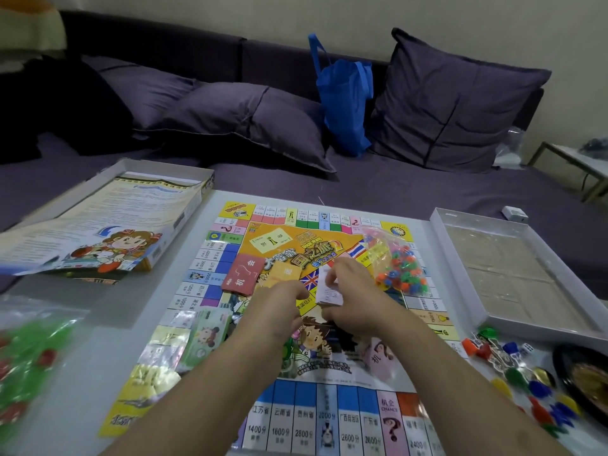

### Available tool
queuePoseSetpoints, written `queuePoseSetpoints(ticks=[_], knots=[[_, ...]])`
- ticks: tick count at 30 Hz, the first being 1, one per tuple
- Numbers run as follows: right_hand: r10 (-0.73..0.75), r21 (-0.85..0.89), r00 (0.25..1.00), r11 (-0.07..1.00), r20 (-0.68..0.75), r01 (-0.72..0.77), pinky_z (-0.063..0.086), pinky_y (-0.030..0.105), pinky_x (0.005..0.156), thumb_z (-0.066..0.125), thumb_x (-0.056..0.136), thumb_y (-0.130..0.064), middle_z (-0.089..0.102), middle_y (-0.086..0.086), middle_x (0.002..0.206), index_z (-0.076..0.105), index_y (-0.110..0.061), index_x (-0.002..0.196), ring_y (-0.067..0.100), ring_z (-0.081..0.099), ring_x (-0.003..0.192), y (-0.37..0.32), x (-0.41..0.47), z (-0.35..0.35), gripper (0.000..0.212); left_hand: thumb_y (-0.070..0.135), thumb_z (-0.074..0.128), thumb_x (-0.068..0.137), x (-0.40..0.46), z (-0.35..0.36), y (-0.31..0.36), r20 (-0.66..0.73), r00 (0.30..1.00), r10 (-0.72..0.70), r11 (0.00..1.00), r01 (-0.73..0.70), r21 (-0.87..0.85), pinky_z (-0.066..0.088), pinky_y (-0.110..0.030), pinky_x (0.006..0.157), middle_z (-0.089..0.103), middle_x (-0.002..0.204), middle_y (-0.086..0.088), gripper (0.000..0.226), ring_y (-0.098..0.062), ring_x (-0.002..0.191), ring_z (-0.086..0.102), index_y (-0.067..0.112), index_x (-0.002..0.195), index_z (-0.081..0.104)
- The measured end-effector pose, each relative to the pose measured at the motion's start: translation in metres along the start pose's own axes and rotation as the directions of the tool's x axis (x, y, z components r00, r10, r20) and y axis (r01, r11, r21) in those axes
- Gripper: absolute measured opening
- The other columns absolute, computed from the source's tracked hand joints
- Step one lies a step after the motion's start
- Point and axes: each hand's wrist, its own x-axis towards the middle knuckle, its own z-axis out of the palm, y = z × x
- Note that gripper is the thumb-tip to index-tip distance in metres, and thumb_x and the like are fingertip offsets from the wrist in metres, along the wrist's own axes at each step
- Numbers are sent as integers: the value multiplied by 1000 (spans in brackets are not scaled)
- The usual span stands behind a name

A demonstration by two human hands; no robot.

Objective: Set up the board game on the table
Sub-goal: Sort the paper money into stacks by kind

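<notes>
The colourful game board point(306, 419) lies flat on the white table. Over its middle, my right hand point(353, 291) grips a small stack of white cards point(327, 291). My left hand point(284, 301) is beside it with fingers curled, touching the stack's left edge. A red card deck point(243, 273) and an orange card deck point(283, 274) lie on the board just beyond my left hand. A clear bag of coloured pieces point(396, 263) rests on the board's right side. Green play money point(205, 334) lies at the left, a pink card deck point(381, 357) near my right forearm.
The box lid with a rule sheet point(98, 232) sits at the left, the open box tray point(513, 271) at the right. Loose coloured pawns and dice point(526, 376) lie near a dark bowl point(589, 380). A bag of green pieces point(29, 350) is front left. A sofa stands behind.
</notes>
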Motion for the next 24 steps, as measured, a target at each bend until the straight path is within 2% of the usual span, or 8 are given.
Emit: queuePoseSetpoints(ticks=[5,12,14,16,19,22,23,24], knots=[[-41,-62,997,997,-60,38,35,36,109,74,92,-30,39,-1,138,52,-21,118,22,33,133,1,-8,6,36,9,65,89,9,-1,-5,-14,999,-47,999,47,-16,60,-44,95,56,99,-15,11,-27,94,59,10,98,59],[-34,71,993,997,-111,42,41,30,102,64,92,-7,41,-4,135,49,-23,129,15,37,124,-20,-26,5,43,-8,53,94,-6,-3,8,-68,997,-40,999,41,2,57,-43,101,59,99,-24,11,-33,95,64,-2,86,58],[-39,133,995,990,-95,51,47,34,97,61,89,-4,41,-6,132,48,-26,127,16,43,121,-38,-33,4,46,-6,53,98,-5,-18,18,-148,988,37,994,-21,111,57,-47,101,66,106,-24,17,-36,103,69,-2,84,61],[-98,215,994,971,-44,105,50,35,89,64,89,-9,40,-8,131,44,-27,128,17,48,117,-61,-42,7,48,-1,53,97,-1,-45,26,-207,965,164,959,-106,263,58,-46,88,68,106,-23,15,-35,92,66,5,89,64],[-242,214,970,949,26,231,46,36,105,75,89,-33,37,-6,139,36,-26,140,16,40,128,-91,-50,21,65,-4,51,95,5,-89,34,-317,906,279,893,-123,434,47,-38,75,65,91,-17,18,-29,82,54,8,87,63],[-312,188,948,936,59,297,41,42,113,82,78,-54,36,-4,147,26,-27,153,17,34,137,-113,-47,38,98,0,51,100,2,-115,36,-275,908,317,805,-104,584,49,-38,83,51,76,-6,20,-30,84,57,5,83,61],[-323,178,944,935,72,307,41,43,114,83,75,-57,36,-3,149,25,-27,155,18,33,138,-119,-46,43,104,1,52,100,-1,-119,36,-248,922,297,767,-76,637,46,-35,82,45,75,-5,14,-29,87,60,2,94,64],[-329,157,940,936,84,314,41,44,113,84,73,-57,38,-2,148,27,-25,154,20,34,137,-125,-44,48,104,2,53,101,-10,-119,37,-180,939,292,627,-46,777,43,-33,81,46,79,-6,17,-29,93,62,-1,110,67]])
